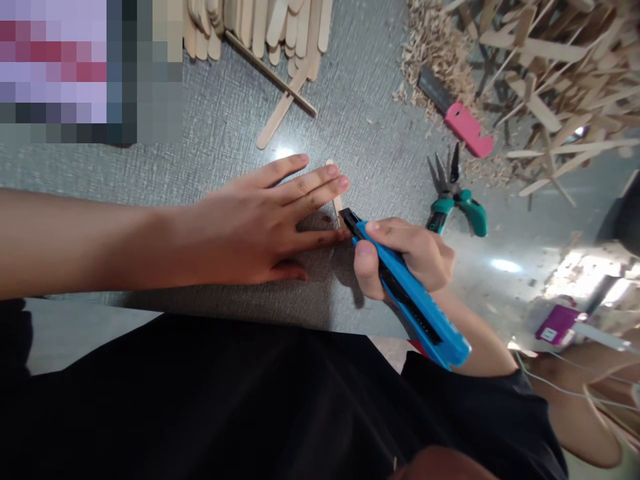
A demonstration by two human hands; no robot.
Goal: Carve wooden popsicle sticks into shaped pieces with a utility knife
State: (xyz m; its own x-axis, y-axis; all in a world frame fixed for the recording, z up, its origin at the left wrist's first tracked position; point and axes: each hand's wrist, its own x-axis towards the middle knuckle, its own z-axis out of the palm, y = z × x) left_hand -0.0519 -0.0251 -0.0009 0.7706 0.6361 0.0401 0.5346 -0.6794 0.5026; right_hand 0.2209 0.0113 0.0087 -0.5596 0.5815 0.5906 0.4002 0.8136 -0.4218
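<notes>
My left hand [270,220] lies flat with its fingers stretched out, pressing a short wooden craft stick [338,200] down on the grey table [165,163]. Part of the stick is hidden beneath the fingertips. My right hand [410,253] is wrapped round a blue box cutter [425,307], thumb along its upper side. The cutter's black tip meets the stick between two of my left fingers; how far the blade cuts in, I cannot tell. Beyond my right hand lie pliers with teal handles [470,210], jaws apart.
Rows of craft sticks [275,27] lie at the top, two of them crossed. A pink-handled cutter [467,130] rests beside wood shavings [435,47]. Joined sticks [545,93] are heaped at upper right. Another person's arm [575,407] and a purple-handled cutter [560,325] are at lower right.
</notes>
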